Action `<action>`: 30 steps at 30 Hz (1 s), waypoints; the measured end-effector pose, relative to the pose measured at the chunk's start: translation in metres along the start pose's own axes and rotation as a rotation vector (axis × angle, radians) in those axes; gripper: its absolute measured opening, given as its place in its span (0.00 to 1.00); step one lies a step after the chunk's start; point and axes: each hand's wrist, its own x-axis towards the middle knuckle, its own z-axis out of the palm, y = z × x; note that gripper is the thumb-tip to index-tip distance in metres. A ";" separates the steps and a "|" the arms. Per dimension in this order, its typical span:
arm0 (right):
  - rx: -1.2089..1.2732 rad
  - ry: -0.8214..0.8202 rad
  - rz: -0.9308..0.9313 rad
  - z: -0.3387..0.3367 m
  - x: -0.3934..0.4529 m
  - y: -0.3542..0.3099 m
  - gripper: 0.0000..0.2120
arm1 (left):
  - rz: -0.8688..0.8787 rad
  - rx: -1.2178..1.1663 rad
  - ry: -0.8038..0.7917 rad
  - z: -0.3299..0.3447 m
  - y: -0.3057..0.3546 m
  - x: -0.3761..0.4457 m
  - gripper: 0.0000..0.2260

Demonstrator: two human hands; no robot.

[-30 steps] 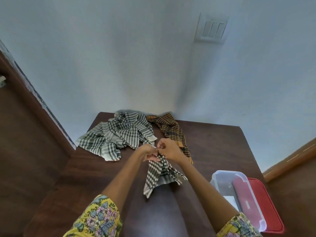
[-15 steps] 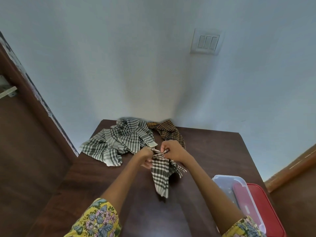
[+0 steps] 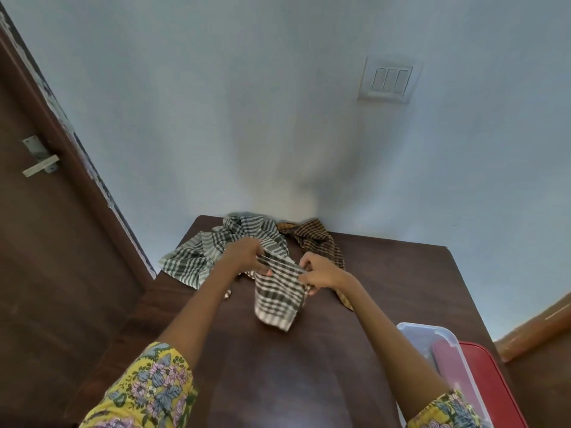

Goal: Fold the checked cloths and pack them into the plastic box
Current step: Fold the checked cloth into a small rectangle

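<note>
A black-and-white checked cloth [image 3: 276,296] hangs doubled over the dark wooden table [image 3: 401,291]. My left hand [image 3: 244,254] pinches its top edge on the left, and my right hand [image 3: 321,273] pinches the same edge on the right, stretching it between them. Behind my hands a crumpled green-and-white checked cloth [image 3: 197,257] lies at the table's far left. A brown checked cloth [image 3: 318,239] lies beside it at the far middle. The clear plastic box [image 3: 445,344] stands at the table's near right corner, partly hidden by my right arm.
A red lid [image 3: 491,384] lies under or beside the box at the right edge. A brown door [image 3: 46,242] with a metal latch [image 3: 40,165] stands at the left. The pale wall behind carries a switch plate [image 3: 389,78].
My hands have moved apart along the cloth's top edge, spreading the hanging cloth wider. The camera has tilted up, showing more wall.
</note>
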 end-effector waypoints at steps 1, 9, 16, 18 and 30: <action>0.029 -0.083 0.020 0.006 0.001 -0.003 0.12 | -0.007 -0.025 -0.098 -0.007 -0.006 0.000 0.15; -0.057 -0.269 0.329 0.050 -0.002 0.046 0.07 | 0.154 -0.088 -0.337 0.045 0.026 0.020 0.27; -0.322 0.087 0.454 0.067 -0.024 0.117 0.14 | 0.006 -0.327 -0.127 0.140 0.009 -0.005 0.22; -0.340 0.249 0.363 0.069 -0.021 0.114 0.11 | -0.080 -0.274 0.004 0.159 0.004 -0.017 0.20; -0.307 0.589 -0.038 0.159 0.013 0.091 0.19 | -0.411 -0.289 0.296 0.218 0.041 -0.057 0.24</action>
